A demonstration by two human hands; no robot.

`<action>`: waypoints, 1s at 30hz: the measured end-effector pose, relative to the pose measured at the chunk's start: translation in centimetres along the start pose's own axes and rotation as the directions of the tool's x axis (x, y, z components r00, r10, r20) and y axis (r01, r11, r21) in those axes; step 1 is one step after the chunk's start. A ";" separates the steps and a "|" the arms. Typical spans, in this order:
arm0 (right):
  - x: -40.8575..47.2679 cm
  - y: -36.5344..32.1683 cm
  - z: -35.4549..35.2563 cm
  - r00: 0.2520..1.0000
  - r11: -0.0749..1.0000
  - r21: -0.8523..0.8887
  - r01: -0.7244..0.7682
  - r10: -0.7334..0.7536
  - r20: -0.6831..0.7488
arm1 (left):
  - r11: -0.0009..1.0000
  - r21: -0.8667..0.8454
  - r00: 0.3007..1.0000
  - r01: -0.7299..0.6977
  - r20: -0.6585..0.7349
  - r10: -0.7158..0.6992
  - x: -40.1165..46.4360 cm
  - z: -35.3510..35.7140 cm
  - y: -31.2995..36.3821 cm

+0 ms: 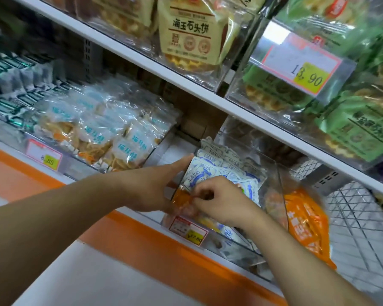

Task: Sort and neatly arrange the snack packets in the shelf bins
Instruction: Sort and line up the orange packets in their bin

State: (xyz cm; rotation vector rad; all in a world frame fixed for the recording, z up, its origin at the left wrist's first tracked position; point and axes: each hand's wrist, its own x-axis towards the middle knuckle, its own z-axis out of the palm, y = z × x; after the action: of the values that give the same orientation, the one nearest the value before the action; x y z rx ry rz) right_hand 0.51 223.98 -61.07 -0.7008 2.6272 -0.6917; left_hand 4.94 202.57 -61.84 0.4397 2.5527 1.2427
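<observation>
We are pinching orange packet (181,200) with right hand (221,202); left hand (157,186), open, steadying bin (274,184); lifting it out slowly, clear of white packets (208,171).

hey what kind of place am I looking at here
Most likely a shop's snack aisle: clear plastic bins of wrapped snack packets, a red-bordered price tag reading 13.90, and white tiered shelves.

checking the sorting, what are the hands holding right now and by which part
The right hand pinches a small orange packet by its right end. The left hand rests against the clear bin; its grip cannot be told.
</observation>
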 end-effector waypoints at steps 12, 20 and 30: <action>-10.4 -0.5 -4.2 0.902 0.776 0.588 0.231 0.056 -0.428 | 0.971 -0.062 0.917 -0.230 -0.349 0.195 0.7 2.2 6.9; -17.6 4.0 -7.4 0.687 0.960 0.269 0.073 0.147 -0.712 | 0.953 -0.020 0.881 -0.301 -0.389 0.270 1.9 6.8 9.9; -19.7 9.0 -8.0 0.479 0.971 -0.053 -0.234 0.068 -0.875 | 0.969 0.215 0.896 -0.124 -0.396 0.203 2.1 7.0 8.0</action>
State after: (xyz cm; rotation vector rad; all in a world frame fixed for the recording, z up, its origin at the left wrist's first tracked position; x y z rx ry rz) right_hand 9.91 244.34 -55.54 -0.0844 3.6678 -0.9636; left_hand 6.82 213.05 -59.81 0.4820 3.0674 1.2746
